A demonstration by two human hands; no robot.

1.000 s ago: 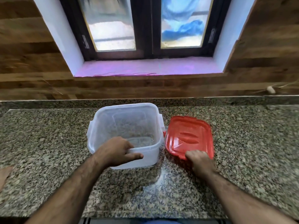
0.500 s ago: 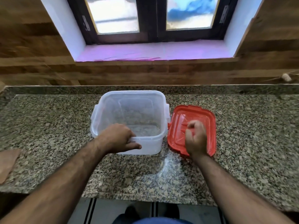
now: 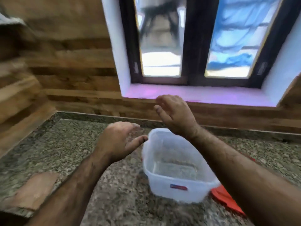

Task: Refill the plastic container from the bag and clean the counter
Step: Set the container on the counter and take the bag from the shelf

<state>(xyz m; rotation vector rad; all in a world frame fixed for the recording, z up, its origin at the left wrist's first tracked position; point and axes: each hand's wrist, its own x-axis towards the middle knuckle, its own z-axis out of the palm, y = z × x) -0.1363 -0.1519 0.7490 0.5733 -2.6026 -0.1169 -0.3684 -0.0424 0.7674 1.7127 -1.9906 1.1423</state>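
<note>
Plastic container [image 3: 175,167] sits open on the granite tabletop [image 3: 68,144], nearly empty, with its red lid [image 3: 226,199] lying just beside its right wall and partly hidden under your right forearm. Your left hand [image 3: 118,141] hovers just left of the container's far corner, fingers loosely spread and curled, holding nothing. Your right hand [image 3: 177,115] is raised above the container's far rim, open too, and empty.

You look to be between steps: the container is uncovered and ready, yet no bag shows anywhere in view. Your next move, I'd judge, calls for finding the bag off to the container's left and bringing it over the open mouth, steadying the light container so it doesn't slide on the polished stone.

Behind the container, a wood-panelled wall [image 3: 73,75] meets the tabletop, and a dark-framed window [image 3: 195,46] with a pink-lit sill stands above. Left of the container, near the tabletop's front edge, lies a blurred tan patch I cannot identify.
</note>
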